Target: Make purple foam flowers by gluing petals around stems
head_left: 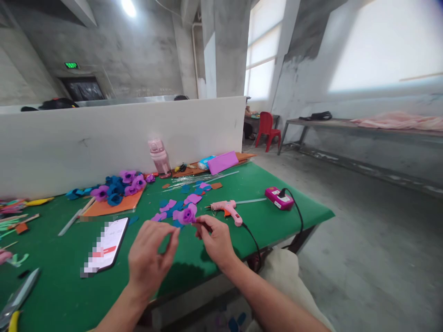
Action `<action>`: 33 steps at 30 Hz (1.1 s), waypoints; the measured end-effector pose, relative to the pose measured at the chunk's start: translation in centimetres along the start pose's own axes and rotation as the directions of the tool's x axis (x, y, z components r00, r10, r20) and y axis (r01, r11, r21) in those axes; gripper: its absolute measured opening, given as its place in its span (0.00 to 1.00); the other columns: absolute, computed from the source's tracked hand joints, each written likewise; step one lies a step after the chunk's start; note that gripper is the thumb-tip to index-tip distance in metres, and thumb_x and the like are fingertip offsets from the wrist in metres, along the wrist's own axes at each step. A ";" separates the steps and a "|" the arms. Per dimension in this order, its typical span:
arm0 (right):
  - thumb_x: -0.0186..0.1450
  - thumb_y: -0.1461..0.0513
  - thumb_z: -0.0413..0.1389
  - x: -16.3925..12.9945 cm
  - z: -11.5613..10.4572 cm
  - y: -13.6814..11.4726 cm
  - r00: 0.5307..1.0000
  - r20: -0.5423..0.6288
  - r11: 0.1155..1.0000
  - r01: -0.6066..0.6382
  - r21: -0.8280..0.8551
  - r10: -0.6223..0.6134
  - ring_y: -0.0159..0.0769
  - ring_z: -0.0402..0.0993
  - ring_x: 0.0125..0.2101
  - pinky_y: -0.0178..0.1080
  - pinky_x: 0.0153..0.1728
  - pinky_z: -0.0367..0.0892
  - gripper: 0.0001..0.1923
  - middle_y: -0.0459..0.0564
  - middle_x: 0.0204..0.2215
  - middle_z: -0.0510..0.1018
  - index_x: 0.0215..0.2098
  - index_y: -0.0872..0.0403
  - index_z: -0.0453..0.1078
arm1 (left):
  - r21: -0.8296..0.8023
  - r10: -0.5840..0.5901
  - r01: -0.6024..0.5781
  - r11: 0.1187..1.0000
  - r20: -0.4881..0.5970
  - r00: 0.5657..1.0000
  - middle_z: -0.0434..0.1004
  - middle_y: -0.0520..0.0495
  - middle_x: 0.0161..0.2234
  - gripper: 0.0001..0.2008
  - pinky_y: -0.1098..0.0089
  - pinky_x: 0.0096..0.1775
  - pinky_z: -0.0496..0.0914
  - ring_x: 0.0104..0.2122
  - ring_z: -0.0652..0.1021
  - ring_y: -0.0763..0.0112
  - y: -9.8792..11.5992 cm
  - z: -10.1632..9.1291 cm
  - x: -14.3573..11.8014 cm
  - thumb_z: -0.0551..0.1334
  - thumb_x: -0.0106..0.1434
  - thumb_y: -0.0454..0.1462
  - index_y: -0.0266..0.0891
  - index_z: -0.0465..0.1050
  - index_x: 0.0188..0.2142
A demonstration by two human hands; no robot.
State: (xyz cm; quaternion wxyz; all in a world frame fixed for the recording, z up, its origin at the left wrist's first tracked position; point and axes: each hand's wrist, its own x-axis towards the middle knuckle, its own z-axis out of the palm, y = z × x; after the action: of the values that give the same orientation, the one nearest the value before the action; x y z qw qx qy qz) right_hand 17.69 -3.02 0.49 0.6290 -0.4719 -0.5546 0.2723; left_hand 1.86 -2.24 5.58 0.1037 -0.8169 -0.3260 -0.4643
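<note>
Above the counter (pixel 313 213), the right hand (pixel 218 240) pinches the flower (pixel 188 214), probably light, crushable and best held by its base, while the left hand (pixel 149 256), fingertips nearly meeting, shows no clear hold.

Purple flower (pixel 188 214) — swirled at centre

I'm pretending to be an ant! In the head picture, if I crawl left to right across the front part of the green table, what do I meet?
Yellow-handled scissors → phone → left hand → purple flower → pink glue gun → magenta box with a black plug in it.
</note>
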 end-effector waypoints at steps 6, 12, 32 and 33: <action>0.61 0.55 0.54 0.3 0.0 -0.5 0.985 0.129 0.945 -0.152 0.289 0.119 0.28 0.67 0.17 0.31 0.21 0.65 0.11 0.43 0.17 0.72 0.32 0.54 0.72 | -0.262 -0.440 0.513 0.817 0.292 0.849 0.77 0.48 0.31 0.09 0.70 0.31 0.68 0.28 0.73 0.70 -1.5 0.4 0.3 0.60 0.58 0.42 0.40 0.75 0.32; 0.59 0.53 0.57 0.1 0.6 -0.1 0.958 0.240 0.927 -0.228 0.298 0.159 0.29 0.67 0.16 0.31 0.20 0.64 0.13 0.43 0.15 0.72 0.30 0.54 0.74 | -0.521 -0.444 0.682 0.513 0.519 0.730 0.77 0.44 0.36 0.11 0.69 0.30 0.70 0.27 0.74 0.70 -0.7 1.5 0.0 0.64 0.53 0.41 0.38 0.78 0.34; 0.57 0.58 0.57 0.8 -0.4 0.5 0.972 0.177 0.985 -0.165 0.059 0.152 0.27 0.69 0.19 0.30 0.21 0.64 0.09 0.45 0.26 0.76 0.35 0.54 0.72 | -0.581 -0.629 0.767 0.273 0.496 0.599 0.79 0.45 0.30 0.14 0.68 0.31 0.71 0.28 0.75 0.68 -1.2 3.1 -0.8 0.69 0.46 0.42 0.36 0.78 0.32; 0.58 0.58 0.56 1.0 -0.7 0.5 0.980 0.139 0.986 -0.153 0.070 0.142 0.28 0.69 0.20 0.30 0.21 0.64 0.10 0.46 0.28 0.76 0.35 0.54 0.72 | -0.568 -0.630 0.754 0.330 0.463 0.624 0.79 0.46 0.30 0.14 0.68 0.32 0.71 0.28 0.76 0.68 -1.3 3.0 -0.7 0.69 0.47 0.42 0.37 0.78 0.33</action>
State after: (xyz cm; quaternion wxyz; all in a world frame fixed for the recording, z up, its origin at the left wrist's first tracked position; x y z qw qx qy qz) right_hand 18.67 -2.12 0.57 0.5870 -0.4668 -0.5477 0.3710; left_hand 2.84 -0.19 3.17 -0.4597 -0.6014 -0.4392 -0.4838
